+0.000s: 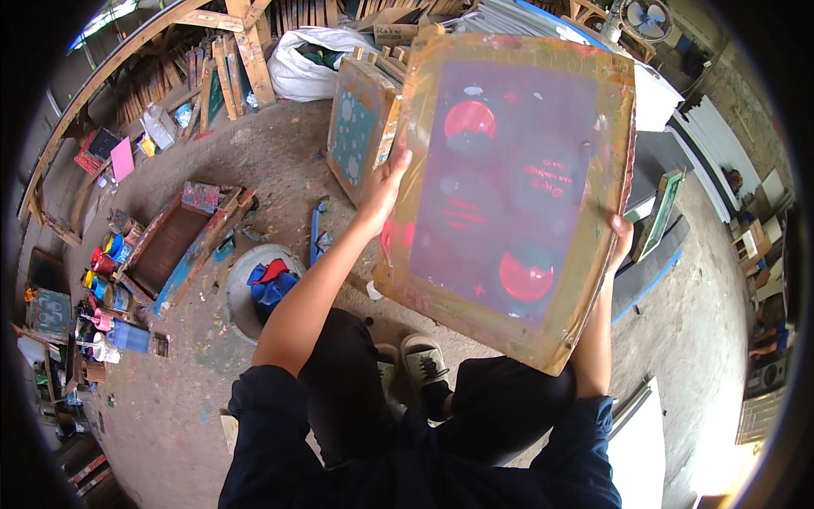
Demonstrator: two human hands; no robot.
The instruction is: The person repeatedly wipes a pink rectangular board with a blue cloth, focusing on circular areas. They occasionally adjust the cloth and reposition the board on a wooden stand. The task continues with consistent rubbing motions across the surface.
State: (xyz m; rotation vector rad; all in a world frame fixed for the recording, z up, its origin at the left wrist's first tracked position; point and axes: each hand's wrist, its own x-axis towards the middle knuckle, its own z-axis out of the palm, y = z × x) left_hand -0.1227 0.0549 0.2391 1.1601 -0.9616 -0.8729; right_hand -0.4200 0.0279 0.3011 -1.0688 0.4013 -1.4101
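Both my hands hold up a large screen printing frame, tilted in front of me above my knees. Its mesh is greyish purple with red round shapes and small red marks, bordered by yellowish-brown tape. My left hand grips the left edge, thumb on the front, other fingers hidden behind. My right hand clasps the right edge, its thumb tip showing at the border. Just behind the frame's left side, another screen frame with a teal patterned mesh stands upright on the floor.
A bucket with blue and red cloths stands left of my legs. Beyond it lies a wooden frame, with several paint pots alongside. A white sack and stacked frames line the back. A fan stands at the far right.
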